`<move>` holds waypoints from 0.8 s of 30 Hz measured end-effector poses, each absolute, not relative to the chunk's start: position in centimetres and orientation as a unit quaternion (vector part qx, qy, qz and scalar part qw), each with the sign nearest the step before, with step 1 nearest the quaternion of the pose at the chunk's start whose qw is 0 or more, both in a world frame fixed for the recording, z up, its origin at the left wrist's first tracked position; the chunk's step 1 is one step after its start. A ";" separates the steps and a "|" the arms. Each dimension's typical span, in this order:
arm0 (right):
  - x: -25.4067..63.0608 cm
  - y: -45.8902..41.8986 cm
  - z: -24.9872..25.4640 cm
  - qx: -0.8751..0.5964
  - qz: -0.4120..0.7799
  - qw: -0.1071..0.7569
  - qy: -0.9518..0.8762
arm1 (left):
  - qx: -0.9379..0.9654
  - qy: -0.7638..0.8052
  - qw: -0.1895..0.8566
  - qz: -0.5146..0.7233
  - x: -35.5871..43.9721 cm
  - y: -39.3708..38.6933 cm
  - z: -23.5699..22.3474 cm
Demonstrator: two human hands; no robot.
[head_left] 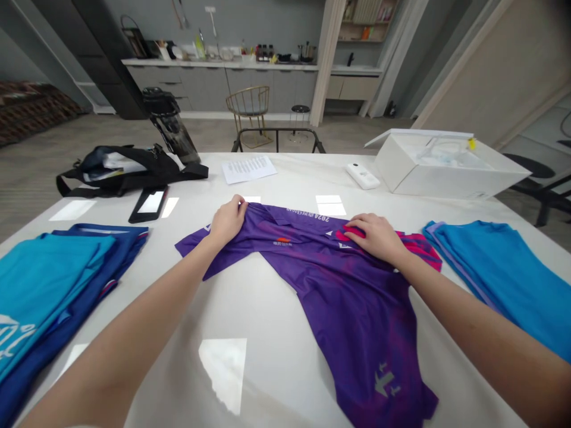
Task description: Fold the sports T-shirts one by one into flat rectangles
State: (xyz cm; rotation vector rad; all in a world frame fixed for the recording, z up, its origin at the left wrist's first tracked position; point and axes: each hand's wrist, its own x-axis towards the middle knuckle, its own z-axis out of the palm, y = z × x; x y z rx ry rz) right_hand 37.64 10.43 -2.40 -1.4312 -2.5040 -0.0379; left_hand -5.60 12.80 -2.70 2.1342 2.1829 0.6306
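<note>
A purple T-shirt with white print and pink-red sleeve patterning lies partly bunched on the white table. Its body trails toward me on the right, bearing a grey logo near the lower end. At the shirt's upper left, my left hand pinches the fabric near one shoulder. My right hand has its fingers curled over the pink-red part on the other side, gripping cloth there. Folded light blue and navy garments lie at the left, and a folded blue garment sits at the right.
Along the far side are a black bag, a clear bottle, a phone, a printed sheet, a small white device and an open white box. A chair and kitchen counter stand beyond.
</note>
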 end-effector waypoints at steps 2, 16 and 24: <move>37.8 10.8 -2.3 -0.446 -0.005 0.122 -0.886 | 0.690 0.695 -0.011 0.203 -5.9 13.4 -2.6; 35.4 24.0 -0.7 -0.645 0.062 0.178 -0.741 | 0.671 0.705 0.002 0.228 -7.2 24.2 -0.1; 31.7 22.5 -2.2 -0.646 -0.060 0.197 -0.735 | 0.772 0.612 -0.005 0.172 0.4 21.5 -1.6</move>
